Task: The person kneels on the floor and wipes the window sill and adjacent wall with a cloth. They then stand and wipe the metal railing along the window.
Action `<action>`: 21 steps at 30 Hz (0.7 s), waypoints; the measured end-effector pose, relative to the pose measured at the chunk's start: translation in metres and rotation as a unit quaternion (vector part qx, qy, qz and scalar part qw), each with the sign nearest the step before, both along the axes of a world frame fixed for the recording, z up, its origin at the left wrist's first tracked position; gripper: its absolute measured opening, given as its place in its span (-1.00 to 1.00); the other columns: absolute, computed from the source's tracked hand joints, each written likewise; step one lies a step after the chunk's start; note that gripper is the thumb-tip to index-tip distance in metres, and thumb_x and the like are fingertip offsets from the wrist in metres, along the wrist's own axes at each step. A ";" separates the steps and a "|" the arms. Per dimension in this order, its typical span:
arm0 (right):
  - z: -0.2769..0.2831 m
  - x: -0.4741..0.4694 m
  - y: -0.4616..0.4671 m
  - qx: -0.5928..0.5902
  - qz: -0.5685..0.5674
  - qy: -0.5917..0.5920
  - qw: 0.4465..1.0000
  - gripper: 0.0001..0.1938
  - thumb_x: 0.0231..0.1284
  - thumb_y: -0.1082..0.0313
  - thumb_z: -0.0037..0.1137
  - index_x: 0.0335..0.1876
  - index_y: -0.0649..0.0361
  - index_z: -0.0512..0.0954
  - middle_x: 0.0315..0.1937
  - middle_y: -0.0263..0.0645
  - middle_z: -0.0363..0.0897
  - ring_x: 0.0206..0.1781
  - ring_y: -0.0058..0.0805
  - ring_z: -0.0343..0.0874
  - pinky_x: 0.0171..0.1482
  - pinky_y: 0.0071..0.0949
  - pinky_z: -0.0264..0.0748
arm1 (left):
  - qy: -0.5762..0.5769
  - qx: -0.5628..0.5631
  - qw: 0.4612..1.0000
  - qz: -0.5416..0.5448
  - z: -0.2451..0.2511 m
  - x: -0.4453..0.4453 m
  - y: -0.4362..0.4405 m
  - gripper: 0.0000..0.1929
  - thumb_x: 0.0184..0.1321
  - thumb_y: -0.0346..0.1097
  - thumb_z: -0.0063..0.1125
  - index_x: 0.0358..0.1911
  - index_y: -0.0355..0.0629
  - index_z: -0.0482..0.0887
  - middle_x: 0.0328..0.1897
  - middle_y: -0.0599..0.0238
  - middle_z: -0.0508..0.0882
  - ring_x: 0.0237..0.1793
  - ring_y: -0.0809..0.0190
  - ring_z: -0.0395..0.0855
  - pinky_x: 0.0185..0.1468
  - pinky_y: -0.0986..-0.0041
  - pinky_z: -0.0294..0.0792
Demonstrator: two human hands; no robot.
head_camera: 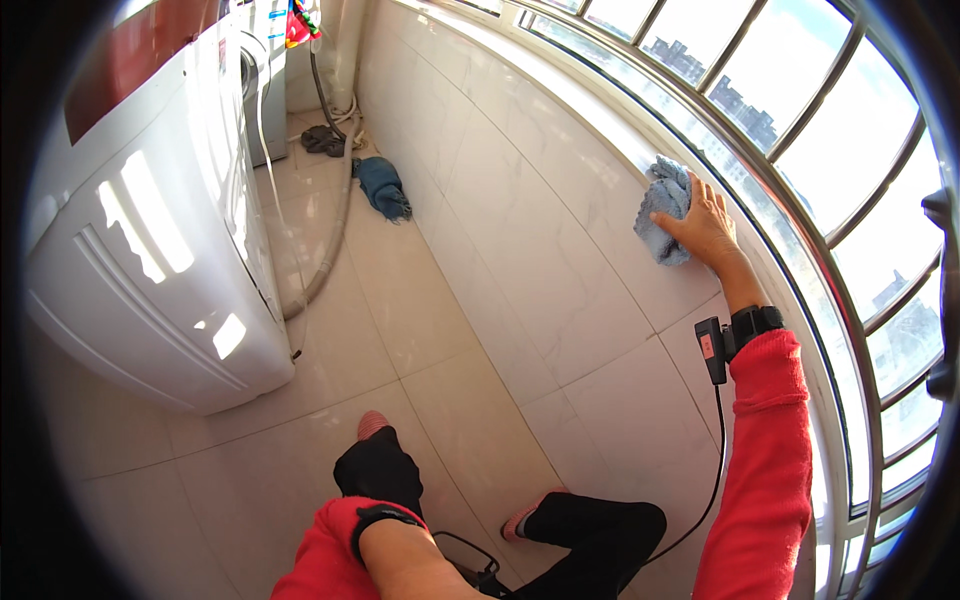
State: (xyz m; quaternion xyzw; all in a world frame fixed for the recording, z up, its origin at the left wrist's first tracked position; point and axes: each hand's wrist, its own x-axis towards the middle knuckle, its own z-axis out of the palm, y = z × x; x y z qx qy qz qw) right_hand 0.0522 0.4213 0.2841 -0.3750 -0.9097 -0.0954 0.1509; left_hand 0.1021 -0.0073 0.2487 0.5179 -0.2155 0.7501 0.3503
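My right hand (709, 223) presses a bunched light-blue cloth (663, 214) against the edge of the white window sill (600, 120), where it meets the tiled wall (525, 225). The fingers lie over the cloth's right side, with the thumb across its front. A black wristband holding a small cabled device (711, 350) is on that wrist. Of my left arm, only the red sleeve (322, 551) and bare forearm show at the bottom; the left hand is out of view.
A white appliance (187, 300) stands at the left. A grey hose (334, 247) runs along the tiled floor, beside a dark-blue cloth (382, 187) and a dark rag (322, 140). Metal window bars (814, 105) rise at the right. My slippered feet are below.
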 end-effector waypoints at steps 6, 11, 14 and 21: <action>-0.001 -0.027 -0.004 0.009 -0.001 0.014 1.000 -0.01 -0.11 -0.01 0.27 0.54 0.07 0.12 0.47 -0.17 0.23 0.55 -0.18 0.11 0.49 0.10 0.09 | 0.040 0.353 0.925 0.137 0.012 -0.020 0.073 -0.53 0.39 -0.52 -0.06 0.36 -0.38 0.26 0.40 -0.70 0.12 0.33 -0.55 0.30 0.29 -0.31 0.22; -0.002 -0.021 -0.003 0.006 0.021 0.021 1.000 -0.05 -0.10 0.08 0.23 0.53 0.10 0.13 0.45 -0.16 0.25 0.53 -0.17 0.13 0.49 0.00 0.14 | 0.034 0.181 0.980 0.072 0.005 -0.025 0.050 -0.57 0.38 -0.55 -0.07 0.30 -0.48 0.31 0.34 -0.73 0.19 0.29 -0.55 0.35 0.25 -0.30 0.28; -0.003 -0.012 -0.004 0.006 0.052 0.019 0.998 -0.06 -0.11 0.14 0.22 0.53 0.11 0.12 0.43 -0.14 0.26 0.52 -0.16 0.15 0.51 -0.12 0.14 | -0.163 -0.081 0.983 0.002 0.009 0.010 -0.006 -0.62 0.37 -0.56 -0.08 0.24 -0.53 0.36 0.27 -0.77 0.25 0.21 -0.56 0.42 0.20 -0.29 0.33; 0.000 0.056 -0.024 -0.017 0.083 0.021 0.996 -0.04 -0.15 0.27 0.21 0.54 0.11 0.10 0.42 -0.04 0.22 0.50 -0.09 0.14 0.57 -0.21 0.03 | -0.263 0.017 0.962 0.076 0.019 0.032 0.023 -0.68 0.36 -0.55 -0.07 0.14 -0.59 0.43 0.16 -0.83 0.32 0.02 -0.51 0.55 0.02 -0.26 0.41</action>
